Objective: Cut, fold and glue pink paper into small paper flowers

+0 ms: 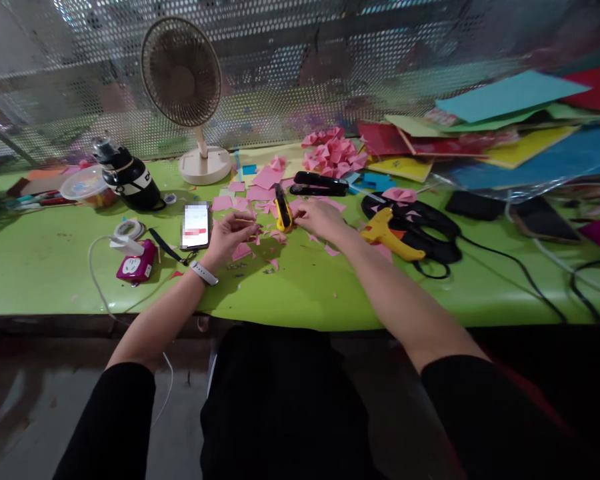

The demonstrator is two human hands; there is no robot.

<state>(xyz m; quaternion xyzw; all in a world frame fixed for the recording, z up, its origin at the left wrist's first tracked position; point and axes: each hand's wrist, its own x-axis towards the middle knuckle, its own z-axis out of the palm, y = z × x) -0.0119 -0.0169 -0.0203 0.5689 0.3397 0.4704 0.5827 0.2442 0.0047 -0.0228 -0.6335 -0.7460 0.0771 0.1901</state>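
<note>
My left hand [231, 235], with a pale band on its wrist, hovers low over pink paper scraps [241, 251]. Its thumb and fingers come together at the tips; anything between them is too small to tell. My right hand [316, 219] is closed, its fingertips right beside a yellow-and-black cutter [283, 212] that stands between the two hands. Whether they touch it or pinch a scrap I cannot tell. Behind lie pink paper squares [267, 177], a black stapler [319, 183] and a heap of folded pink paper pieces [334, 152].
On the green table [280, 300], a phone [195, 225], a purple power adapter [137, 262], a black bottle [130, 177] and a fan [183, 73] stand left. Rightward are a yellow glue gun [393, 237], a black cord and stacked coloured sheets [513, 97].
</note>
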